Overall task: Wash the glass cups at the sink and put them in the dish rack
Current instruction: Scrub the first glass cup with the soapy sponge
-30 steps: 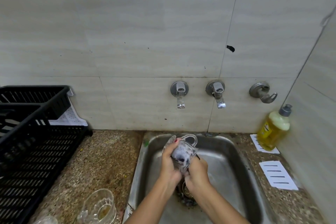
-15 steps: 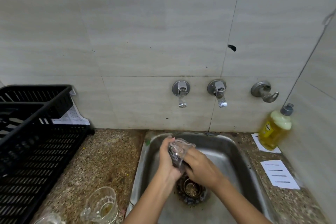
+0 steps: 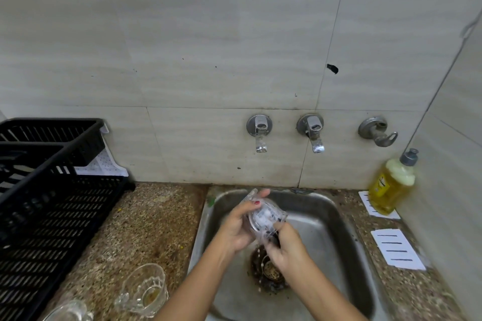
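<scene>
A clear glass cup (image 3: 264,216) with soap foam inside is held tilted over the steel sink (image 3: 328,219). My left hand (image 3: 238,227) grips its side, thumb over the rim. My right hand (image 3: 285,247) is curled at the cup's lower end, its fingertips hidden behind the glass; what it holds is unclear. Another glass cup (image 3: 144,289) with a handle and yellowish residue stands on the counter near the sink's left edge. A third glass cup (image 3: 69,311) shows partly at the bottom edge. The black dish rack (image 3: 47,206) sits at the left.
Two taps (image 3: 259,133) (image 3: 313,133) stick out of the tiled wall above the sink, no water visibly running. A yellow soap bottle (image 3: 393,182) stands at the right corner. White paper slips (image 3: 396,249) lie on the speckled counter (image 3: 146,227). The drain strainer (image 3: 268,271) is dirty.
Both hands have turned and shifted the cup between them over the drain; it now tilts with its foamy inside facing me. The right hand moved back to the cup's lower end.
</scene>
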The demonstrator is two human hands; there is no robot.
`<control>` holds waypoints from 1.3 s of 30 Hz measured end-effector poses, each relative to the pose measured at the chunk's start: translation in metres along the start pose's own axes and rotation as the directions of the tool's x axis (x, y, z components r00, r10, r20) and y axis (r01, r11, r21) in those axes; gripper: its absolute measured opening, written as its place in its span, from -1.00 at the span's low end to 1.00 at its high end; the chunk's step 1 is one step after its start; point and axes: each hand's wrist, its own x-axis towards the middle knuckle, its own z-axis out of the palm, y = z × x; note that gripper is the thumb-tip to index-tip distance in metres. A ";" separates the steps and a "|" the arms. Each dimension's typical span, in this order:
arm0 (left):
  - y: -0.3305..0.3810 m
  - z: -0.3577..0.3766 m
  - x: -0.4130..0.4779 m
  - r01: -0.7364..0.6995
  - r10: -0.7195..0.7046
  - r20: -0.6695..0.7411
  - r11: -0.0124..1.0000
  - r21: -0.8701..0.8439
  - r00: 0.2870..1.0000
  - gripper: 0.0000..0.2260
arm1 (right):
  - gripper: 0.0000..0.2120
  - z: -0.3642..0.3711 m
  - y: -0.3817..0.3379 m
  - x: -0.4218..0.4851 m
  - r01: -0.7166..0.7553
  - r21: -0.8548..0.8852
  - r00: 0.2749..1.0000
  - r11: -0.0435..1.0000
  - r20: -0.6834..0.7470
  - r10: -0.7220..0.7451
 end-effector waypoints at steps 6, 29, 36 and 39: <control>0.007 0.010 -0.005 0.200 -0.169 -0.214 0.970 0.136 0.962 -0.81 | -0.72 -0.030 -0.008 0.022 0.794 -0.526 0.594 0.303 0.569 -0.568; -0.002 0.021 -0.007 0.118 -0.133 -0.197 0.989 -0.088 0.971 -0.80 | -0.92 -0.013 0.007 0.015 0.400 -0.320 0.915 0.859 0.080 -0.397; -0.011 0.019 0.001 0.061 -0.130 -0.375 0.980 -0.191 0.918 -0.69 | -0.66 -0.042 -0.011 0.038 0.870 -0.167 0.089 -0.463 0.978 -0.186; -0.019 0.024 -0.004 0.030 -0.125 -0.364 0.966 -0.256 0.923 -0.70 | -0.62 -0.042 -0.014 0.039 0.862 -0.089 -0.024 -0.499 0.976 -0.214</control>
